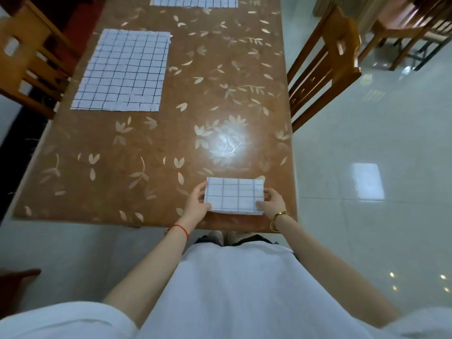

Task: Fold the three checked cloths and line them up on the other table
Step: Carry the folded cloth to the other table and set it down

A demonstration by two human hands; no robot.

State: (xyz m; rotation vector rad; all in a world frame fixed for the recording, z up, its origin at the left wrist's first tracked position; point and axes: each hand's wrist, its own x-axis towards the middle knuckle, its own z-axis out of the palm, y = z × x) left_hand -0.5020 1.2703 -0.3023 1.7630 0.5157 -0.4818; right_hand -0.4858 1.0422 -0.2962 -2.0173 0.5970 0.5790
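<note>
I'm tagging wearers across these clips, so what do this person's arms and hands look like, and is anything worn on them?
Both forearms are bare, and neither the left hand nor the right hand is gloved. A thin red string bracelet circles the left wrist; a gold bracelet sits on the right. White short sleeves show at the bottom edge.

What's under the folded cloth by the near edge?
Under the folded cloth: the leaf-patterned table. Left hand and right hand grip its side edges, thumbs on top; any fingers beneath are hidden, as is whether it touches the table.
</note>
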